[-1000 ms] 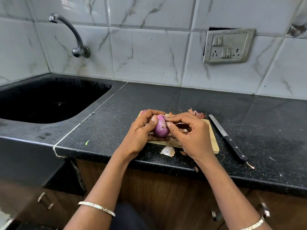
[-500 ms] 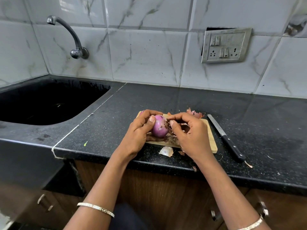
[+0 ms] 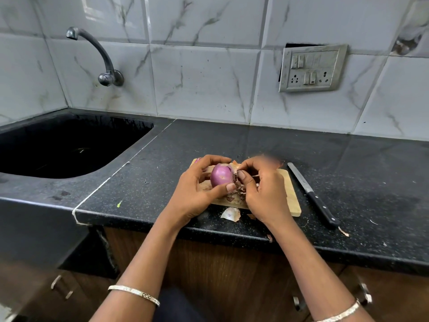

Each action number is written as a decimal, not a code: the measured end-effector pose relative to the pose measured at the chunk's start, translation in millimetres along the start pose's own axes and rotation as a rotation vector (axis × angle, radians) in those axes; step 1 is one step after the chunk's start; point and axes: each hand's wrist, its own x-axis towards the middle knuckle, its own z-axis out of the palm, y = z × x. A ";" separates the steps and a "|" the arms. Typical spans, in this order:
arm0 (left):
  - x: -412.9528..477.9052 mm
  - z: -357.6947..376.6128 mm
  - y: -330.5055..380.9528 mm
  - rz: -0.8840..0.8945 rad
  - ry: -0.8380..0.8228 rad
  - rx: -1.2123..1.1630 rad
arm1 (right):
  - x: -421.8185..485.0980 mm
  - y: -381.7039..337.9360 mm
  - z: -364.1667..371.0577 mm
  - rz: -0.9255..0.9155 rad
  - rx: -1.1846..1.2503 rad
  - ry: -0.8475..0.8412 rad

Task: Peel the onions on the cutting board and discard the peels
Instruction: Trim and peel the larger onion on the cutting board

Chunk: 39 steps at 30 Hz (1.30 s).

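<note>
A purple onion (image 3: 221,175) is held just above the wooden cutting board (image 3: 291,196). My left hand (image 3: 196,190) grips it from the left, thumb under it and fingers over the top. My right hand (image 3: 264,189) pinches a strip of skin at the onion's right end. Torn peel scraps (image 3: 236,192) lie on the board under the onion. A second onion (image 3: 197,160) peeks out at the board's far left corner, mostly hidden by my left hand.
A black-handled knife (image 3: 312,195) lies on the dark counter right of the board. A pale peel piece (image 3: 231,214) sits near the counter's front edge. The black sink (image 3: 58,147) and tap (image 3: 102,59) are to the left. A switch panel (image 3: 312,68) is on the tiled wall.
My left hand has turned the onion so more of its purple side faces me, thumb now underneath. My right hand's fingers have shifted at the onion's right end, pulling at the skin.
</note>
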 end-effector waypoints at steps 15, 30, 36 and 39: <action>2.8 1.1 -4.1 0.006 0.045 0.159 | -9.1 -1.6 -67.3 0.344 -0.700 -0.001; 4.3 0.7 -4.2 -0.052 0.054 0.027 | -8.2 10.0 -95.1 0.752 -0.673 -0.110; 6.3 0.0 -6.4 -0.052 0.074 0.026 | -31.0 -44.7 -70.7 0.447 -0.371 -0.046; 5.9 0.4 -6.8 -0.049 0.092 0.023 | -43.9 -60.4 -49.1 0.347 -0.351 -0.147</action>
